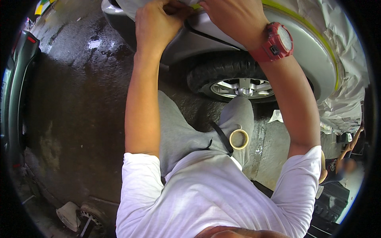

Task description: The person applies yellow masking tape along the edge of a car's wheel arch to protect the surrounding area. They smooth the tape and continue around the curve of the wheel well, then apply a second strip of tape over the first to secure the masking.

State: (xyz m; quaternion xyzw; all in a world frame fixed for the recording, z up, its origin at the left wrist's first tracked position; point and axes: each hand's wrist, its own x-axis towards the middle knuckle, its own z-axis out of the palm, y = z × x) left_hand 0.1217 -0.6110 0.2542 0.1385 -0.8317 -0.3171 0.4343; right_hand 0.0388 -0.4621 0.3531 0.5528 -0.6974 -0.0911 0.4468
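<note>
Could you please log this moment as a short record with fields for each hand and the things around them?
left hand: fingers bent, pressing on the car body panel
right hand: on the same panel edge, red wristwatch on the wrist
masking: paper, yellow-green tape line along the wheel arch
wheel: below the hands
tape roll: hanging at the waist
floor: wet

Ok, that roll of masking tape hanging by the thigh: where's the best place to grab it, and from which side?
Take the tape roll by its outer rim, thumb through the open centre, coming from the front. It hangs with its flat face and hole toward the camera, against the grey trouser leg, beside a black strap. Both the left hand and right hand are up on the car body.
</note>
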